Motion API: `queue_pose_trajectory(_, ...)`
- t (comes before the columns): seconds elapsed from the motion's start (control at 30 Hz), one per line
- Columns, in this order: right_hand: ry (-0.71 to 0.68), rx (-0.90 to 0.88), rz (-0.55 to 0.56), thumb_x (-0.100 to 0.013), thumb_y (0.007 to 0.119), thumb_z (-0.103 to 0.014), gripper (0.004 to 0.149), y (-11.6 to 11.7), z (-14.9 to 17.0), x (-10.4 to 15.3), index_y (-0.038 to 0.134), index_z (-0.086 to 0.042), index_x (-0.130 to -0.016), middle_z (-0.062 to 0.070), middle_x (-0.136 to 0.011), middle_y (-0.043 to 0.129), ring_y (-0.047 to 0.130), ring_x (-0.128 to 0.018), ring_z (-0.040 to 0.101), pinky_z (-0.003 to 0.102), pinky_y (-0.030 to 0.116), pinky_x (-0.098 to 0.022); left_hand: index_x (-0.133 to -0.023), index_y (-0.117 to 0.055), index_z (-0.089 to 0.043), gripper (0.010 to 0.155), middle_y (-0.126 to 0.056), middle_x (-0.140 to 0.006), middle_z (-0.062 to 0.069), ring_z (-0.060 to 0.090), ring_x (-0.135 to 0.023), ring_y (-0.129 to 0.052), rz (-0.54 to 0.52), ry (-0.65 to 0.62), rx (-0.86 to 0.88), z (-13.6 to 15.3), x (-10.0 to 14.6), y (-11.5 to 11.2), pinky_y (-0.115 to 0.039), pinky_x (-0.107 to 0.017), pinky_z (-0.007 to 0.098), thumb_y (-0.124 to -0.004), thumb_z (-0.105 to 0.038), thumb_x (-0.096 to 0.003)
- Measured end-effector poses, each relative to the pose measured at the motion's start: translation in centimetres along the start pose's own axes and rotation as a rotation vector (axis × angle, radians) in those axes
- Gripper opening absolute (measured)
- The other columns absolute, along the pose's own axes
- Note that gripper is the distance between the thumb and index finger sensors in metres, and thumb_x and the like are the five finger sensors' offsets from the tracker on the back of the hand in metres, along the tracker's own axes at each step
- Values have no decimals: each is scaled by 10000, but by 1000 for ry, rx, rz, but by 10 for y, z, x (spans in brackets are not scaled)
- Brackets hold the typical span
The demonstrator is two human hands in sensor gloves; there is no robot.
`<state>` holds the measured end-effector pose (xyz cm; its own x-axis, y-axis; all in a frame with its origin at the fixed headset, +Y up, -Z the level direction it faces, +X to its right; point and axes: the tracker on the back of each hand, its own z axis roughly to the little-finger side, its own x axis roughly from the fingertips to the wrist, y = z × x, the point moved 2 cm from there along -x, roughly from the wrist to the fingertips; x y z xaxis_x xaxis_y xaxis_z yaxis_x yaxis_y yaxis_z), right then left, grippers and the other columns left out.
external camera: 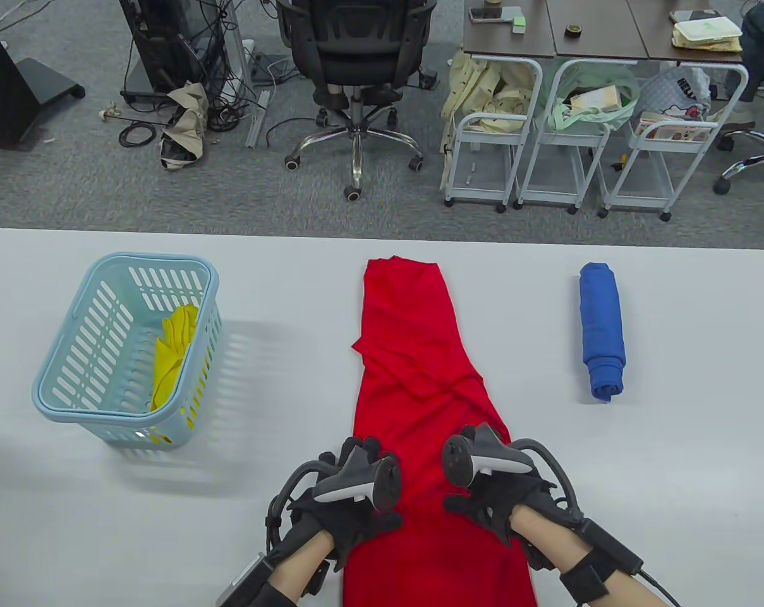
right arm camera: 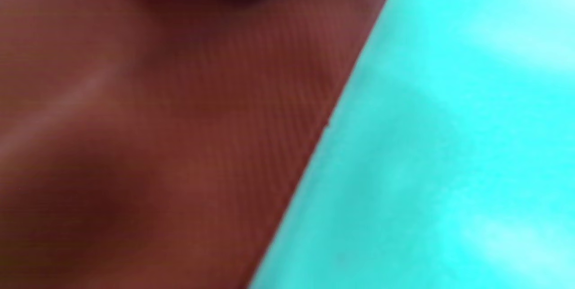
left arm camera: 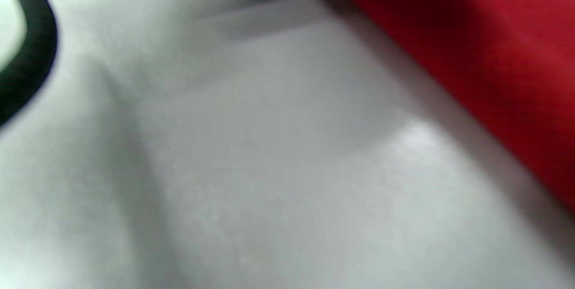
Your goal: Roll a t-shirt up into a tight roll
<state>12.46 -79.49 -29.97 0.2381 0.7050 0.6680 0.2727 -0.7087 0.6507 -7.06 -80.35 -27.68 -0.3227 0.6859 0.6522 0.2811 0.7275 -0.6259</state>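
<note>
The long folded red cotton t-shirt (external camera: 419,379) is lying flat, unrolled, running toward twelve o'clock; left hand (external camera: 350,499) and right hand (external camera: 492,487) are resting on it at six o'clock, grip unclear.

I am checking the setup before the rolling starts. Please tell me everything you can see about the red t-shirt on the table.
The red t-shirt is plain, of thin smooth fabric, folded into a long narrow strip. It lies flat on the white table, running from the near edge toward the far side, with creases around the middle. No part is rolled yet. The left hand and the right hand rest on its near part, one at each side edge. Nothing else touches it.
</note>
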Motion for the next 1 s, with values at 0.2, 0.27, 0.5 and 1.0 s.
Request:
queue_pose_trajectory(0.2,43,-85,-13,-535,491,-605,838,-25,18,-24,-92,-240,-1014,127,-1032,-165,-119,-982,427,601,175,-721,-1063,146,-278,839,220,-1116,110,411,-1048,116,5,8,48,17,-24,21,-113,-743,679,-341,-696,-524)
queue_pose_trajectory(0.27,56,-111,-16,-534,499,-600,837,-33,24,-32,-95,-255,-1012,113,-1029,-175,-134,-980,413,597,159,-722,-1063,136,-293,831,222,-1116,102,403,-1048,124,2,6,54,24,-34,30,-113,-742,677,-350,-695,-521)
queue_pose_trajectory(0.5,99,-219,-13,-530,536,-585,840,-56,41,-56,-84,-286,-1011,69,-1028,-176,-155,-980,369,581,106,-725,-1087,65,-344,807,141,-1156,69,373,-1085,54,-60,38,53,44,-59,60,-169,-774,658,-387,-685,-511)
queue_pose_trajectory(1.0,-1,-82,127,-560,611,-522,816,-45,-12,-8,39,-269,-1085,125,-1118,-34,52,-1061,456,605,237,-734,-1154,-65,-290,794,57,-1190,166,477,-1085,-45,-126,-38,63,17,-5,26,-266,-776,668,-467,-635,-563)
